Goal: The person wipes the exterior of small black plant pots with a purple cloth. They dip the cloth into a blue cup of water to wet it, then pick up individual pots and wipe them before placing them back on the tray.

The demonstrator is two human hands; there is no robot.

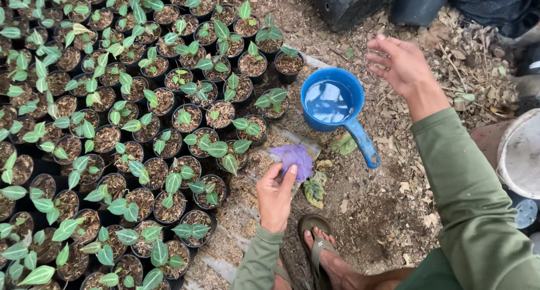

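seedling pots (112, 138) left | water scoop (332, 104) right | cloth (293, 158) between

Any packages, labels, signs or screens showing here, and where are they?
None are in view: no package, label, sign or screen.
Nearest things: a purple cloth pinched in the left hand, and a blue scoop of water on the ground beneath the open right hand.
Small black seedling pots carry no tags.

2 hands (343, 132), 1 blue scoop (333, 106), 1 purple cloth (293, 157), dozens of seedling pots (169, 99), 2 big black pots (382, 3)
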